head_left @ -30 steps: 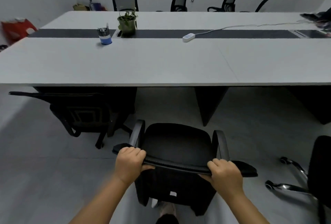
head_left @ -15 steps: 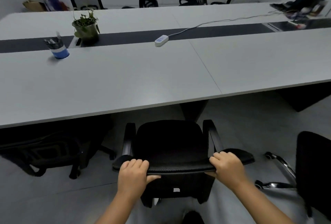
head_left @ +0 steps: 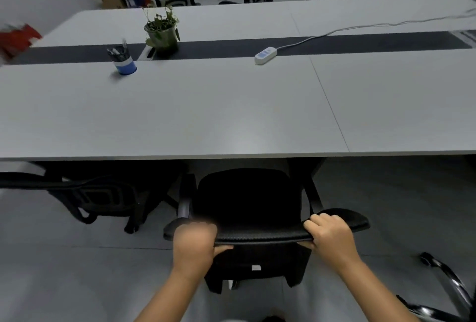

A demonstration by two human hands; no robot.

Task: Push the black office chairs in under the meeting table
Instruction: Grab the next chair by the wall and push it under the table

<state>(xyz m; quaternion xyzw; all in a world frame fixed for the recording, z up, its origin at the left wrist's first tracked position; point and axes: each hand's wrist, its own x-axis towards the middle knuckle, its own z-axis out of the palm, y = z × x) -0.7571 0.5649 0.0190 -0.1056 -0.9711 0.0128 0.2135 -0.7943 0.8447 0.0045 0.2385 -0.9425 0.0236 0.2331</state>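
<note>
Grey meeting table fills the room; black office chair sits at its near edge, seat front just under the top. Left hand and right hand each clench the backrest top edge, spaced wide, probably to steer it straight; neighbouring chair on the left is already tucked in.

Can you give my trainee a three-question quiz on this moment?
1. True or false: both hands grip the top edge of the chair backrest.
2. What lies on the table's dark strip right of the plant? A) a laptop B) a power strip C) a mug
3. Fill in: the pen cup stands to the ____ of the plant.

Key: 1 true: left hand and right hand both hold it. 2 B, the power strip. 3 left.
</note>
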